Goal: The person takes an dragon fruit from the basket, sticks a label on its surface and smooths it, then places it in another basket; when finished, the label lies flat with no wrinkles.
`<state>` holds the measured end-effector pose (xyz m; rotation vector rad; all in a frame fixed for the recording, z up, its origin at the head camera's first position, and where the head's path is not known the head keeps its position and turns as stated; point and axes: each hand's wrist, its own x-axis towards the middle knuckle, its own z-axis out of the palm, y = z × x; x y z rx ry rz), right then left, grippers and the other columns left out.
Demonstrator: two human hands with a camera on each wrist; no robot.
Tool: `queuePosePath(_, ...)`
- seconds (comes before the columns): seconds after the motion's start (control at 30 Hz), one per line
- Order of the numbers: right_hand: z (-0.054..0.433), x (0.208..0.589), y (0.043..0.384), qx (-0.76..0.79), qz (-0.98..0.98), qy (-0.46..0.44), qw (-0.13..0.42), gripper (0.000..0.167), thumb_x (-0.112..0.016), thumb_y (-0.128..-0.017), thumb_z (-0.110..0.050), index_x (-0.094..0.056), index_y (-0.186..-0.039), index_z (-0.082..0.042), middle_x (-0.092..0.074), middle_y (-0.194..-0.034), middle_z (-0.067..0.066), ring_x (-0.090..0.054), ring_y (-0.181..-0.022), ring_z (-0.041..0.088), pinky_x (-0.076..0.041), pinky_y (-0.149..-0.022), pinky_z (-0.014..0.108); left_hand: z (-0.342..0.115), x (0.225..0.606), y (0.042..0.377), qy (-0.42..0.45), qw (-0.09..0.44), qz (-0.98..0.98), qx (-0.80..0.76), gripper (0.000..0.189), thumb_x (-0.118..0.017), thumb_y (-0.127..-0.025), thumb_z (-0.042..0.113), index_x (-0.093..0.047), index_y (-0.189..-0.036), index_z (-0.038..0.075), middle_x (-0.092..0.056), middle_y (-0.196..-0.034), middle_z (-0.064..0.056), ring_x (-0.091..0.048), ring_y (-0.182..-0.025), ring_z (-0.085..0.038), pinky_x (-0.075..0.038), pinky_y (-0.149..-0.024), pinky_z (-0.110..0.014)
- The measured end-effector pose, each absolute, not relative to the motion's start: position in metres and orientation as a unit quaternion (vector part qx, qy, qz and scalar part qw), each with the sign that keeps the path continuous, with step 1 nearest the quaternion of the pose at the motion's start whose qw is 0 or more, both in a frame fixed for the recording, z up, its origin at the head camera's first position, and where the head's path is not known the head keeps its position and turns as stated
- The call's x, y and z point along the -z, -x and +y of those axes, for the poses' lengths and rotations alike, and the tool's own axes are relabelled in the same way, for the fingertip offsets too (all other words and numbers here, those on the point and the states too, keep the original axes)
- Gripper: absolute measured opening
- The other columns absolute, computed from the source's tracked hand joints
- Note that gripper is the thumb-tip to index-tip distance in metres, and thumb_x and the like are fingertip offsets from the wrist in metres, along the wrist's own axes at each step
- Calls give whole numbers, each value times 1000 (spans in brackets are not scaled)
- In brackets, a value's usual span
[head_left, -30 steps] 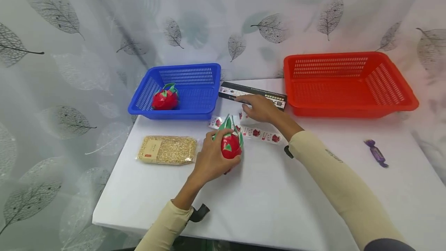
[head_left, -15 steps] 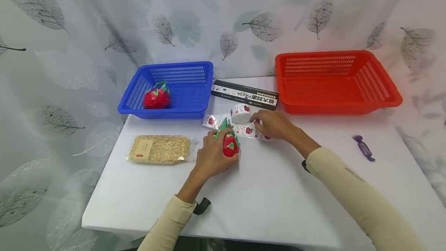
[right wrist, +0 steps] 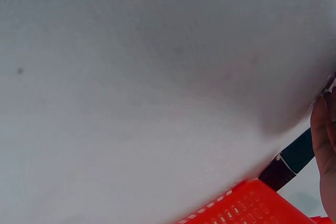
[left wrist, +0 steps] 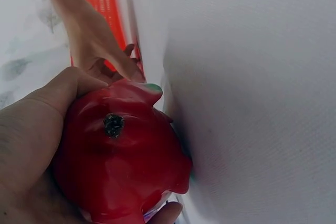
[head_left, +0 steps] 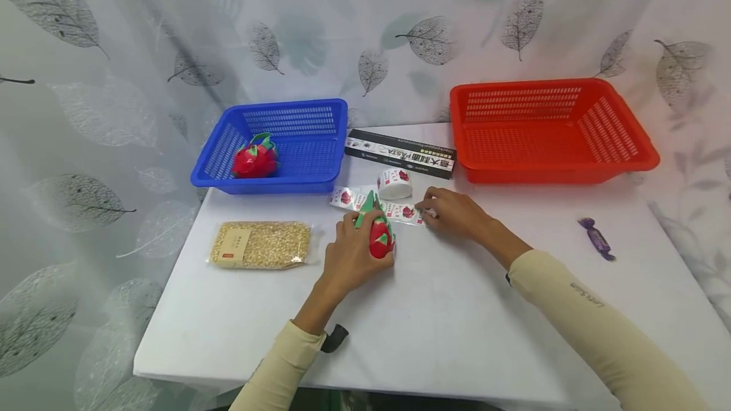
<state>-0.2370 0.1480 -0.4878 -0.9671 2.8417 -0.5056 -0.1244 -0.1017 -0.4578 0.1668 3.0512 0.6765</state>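
Head view puts the red dragon fruit [head_left: 381, 240] near the middle of the white table [head_left: 428, 335], its green leaves pointing away from the person; the left hand [head_left: 355, 249] is wrapped round it from the left, and the left wrist view shows its dark end spot [left wrist: 113, 125] and the thumb and palm against the glossy skin; whether it rests fully on the cloth I cannot tell. Just beyond the leaves lies a printed label strip [head_left: 402, 212]; the right hand [head_left: 457, 213], apart from the left, has bent fingers at the strip's right end; whether they pinch a label or only touch it is too small to tell. For this picking at the labels, I would take one by its very edge and peel low and slowly, so the strip stays flat; the smooth fruit looks likely to roll, so a light, even grip seems wise. A label roll [head_left: 395, 186] stands just behind the strip; farther back, a black pasta box [head_left: 400, 152] lies between the blue basket [head_left: 268, 187], which holds a second dragon fruit [head_left: 255, 160], and the red basket [head_left: 559, 173]; a bag of yellow grain [head_left: 274, 246] lies to the left, a purple-wrapped candy [head_left: 596, 240] well off to the right.
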Motion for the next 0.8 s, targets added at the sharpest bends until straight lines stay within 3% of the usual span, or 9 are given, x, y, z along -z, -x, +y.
queuePosePath(0.37,149,490,237,158,931,327,31,27,-78,-97,-20,-79,-123,-14,-72,-121,7,-67,-116,26,-61,-93,41,-102,458,122,-57,4,973,-223,71,-78,-87,44,-48,-150,34,-46,-148,-18,-49,-131,-34,-62,-75,-53)
queuePosePath(0.6,149,491,236,151,926,345,-16,19,-79,-94,-17,-77,-112,-13,-72,-113,6,-63,-106,23,-58,-76,34,-102,458,121,-61,0,973,-224,70,-79,-87,43,-48,-150,34,-47,-147,-19,-49,-131,-35,-63,-73,-51)
queuePosePath(0.8,148,491,238,147,922,357,-24,16,-80,-92,-13,-74,-107,-12,-74,-104,4,-62,-99,22,-55,-76,32,-103,458,123,-63,0,973,-220,71,-78,-88,44,-47,-151,34,-46,-148,-18,-49,-131,-35,-63,-73,-51)
